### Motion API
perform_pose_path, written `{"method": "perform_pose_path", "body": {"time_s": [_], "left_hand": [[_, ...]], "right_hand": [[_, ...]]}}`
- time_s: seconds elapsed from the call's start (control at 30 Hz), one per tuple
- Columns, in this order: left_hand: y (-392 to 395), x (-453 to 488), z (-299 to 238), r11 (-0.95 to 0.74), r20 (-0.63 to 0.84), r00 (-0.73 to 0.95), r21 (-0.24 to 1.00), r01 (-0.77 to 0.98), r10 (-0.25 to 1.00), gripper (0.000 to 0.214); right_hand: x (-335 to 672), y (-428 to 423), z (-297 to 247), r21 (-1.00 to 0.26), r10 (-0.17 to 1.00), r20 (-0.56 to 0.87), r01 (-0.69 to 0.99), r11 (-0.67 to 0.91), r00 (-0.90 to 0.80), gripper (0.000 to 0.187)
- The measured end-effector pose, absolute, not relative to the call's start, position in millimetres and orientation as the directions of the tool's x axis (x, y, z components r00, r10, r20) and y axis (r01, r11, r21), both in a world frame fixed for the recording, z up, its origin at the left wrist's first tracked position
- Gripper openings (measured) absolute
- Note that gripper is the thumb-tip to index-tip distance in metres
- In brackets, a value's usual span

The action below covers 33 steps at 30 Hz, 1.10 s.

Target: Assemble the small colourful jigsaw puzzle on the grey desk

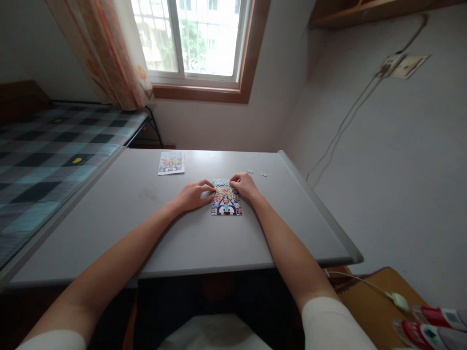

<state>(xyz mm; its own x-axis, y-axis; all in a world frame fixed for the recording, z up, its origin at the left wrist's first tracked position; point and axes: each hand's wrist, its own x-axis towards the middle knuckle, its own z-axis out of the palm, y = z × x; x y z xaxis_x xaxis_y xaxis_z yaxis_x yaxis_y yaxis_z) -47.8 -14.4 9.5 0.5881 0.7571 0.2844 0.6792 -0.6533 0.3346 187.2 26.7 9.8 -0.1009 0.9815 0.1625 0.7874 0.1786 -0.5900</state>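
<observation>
A colourful jigsaw puzzle [226, 200] lies flat on the table, mostly assembled, with a cartoon dog's face along its near edge. Pale blue pieces form its far rows, where a greyish gap shows. My left hand [197, 194] rests at the puzzle's left edge, thumb and fingers apart, fingertips touching it. At the far right corner, my right hand [243, 183] has thumb and fingers pinched together over the puzzle; anything between them is too small to make out. Just beyond that hand lie a few loose jigsaw pieces [263, 174].
A printed picture sheet [171, 163] with a similar design lies at the table's far left. The grey table [175, 243] stands between a checked bed [65, 131] and a wall with a hanging cable [335, 136]. Bottles [419, 333] sit on a brown surface at lower right.
</observation>
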Motion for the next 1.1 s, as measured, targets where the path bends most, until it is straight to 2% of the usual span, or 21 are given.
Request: {"method": "perform_pose_path", "body": {"time_s": [0.27, 0.47, 0.57, 0.67, 0.87, 0.93, 1.0, 1.1], "left_hand": [[-15, -48, 9, -0.646, 0.28, 0.582, 0.331, 0.688, 0.763, 0.035], [-15, -48, 9, -0.652, 0.279, 0.59, 0.326, 0.684, 0.758, 0.035], [-15, -48, 9, -0.655, 0.283, 0.591, 0.327, 0.681, 0.755, 0.035], [-15, -48, 9, -0.655, 0.289, 0.588, 0.328, 0.681, 0.756, 0.035], [-15, -48, 10, -0.653, 0.291, 0.585, 0.326, 0.684, 0.757, 0.035], [-15, -48, 9, -0.657, 0.297, 0.587, 0.324, 0.681, 0.754, 0.035], [-15, -48, 8, -0.66, 0.301, 0.588, 0.322, 0.679, 0.751, 0.035], [-14, -48, 8, -0.659, 0.296, 0.589, 0.321, 0.681, 0.752, 0.034]], "right_hand": [[189, 29, 9, -0.645, 0.991, 0.097, 0.753, 0.131, -0.09, 0.014], [204, 37, 8, -0.723, 0.977, 0.206, 0.682, 0.108, 0.063, 0.018], [207, 39, 9, -0.721, 0.972, 0.219, 0.685, 0.105, 0.081, 0.017], [203, 36, 10, -0.699, 0.976, 0.215, 0.703, 0.128, 0.036, 0.015], [190, 27, 11, -0.596, 0.954, 0.223, 0.746, 0.296, -0.2, 0.012], [191, 29, 11, -0.572, 0.947, 0.233, 0.756, 0.319, -0.223, 0.012], [199, 33, 11, -0.578, 0.951, 0.262, 0.762, 0.292, -0.166, 0.014], [220, 42, 12, -0.633, 0.95, 0.309, 0.756, 0.166, 0.05, 0.021]]}}
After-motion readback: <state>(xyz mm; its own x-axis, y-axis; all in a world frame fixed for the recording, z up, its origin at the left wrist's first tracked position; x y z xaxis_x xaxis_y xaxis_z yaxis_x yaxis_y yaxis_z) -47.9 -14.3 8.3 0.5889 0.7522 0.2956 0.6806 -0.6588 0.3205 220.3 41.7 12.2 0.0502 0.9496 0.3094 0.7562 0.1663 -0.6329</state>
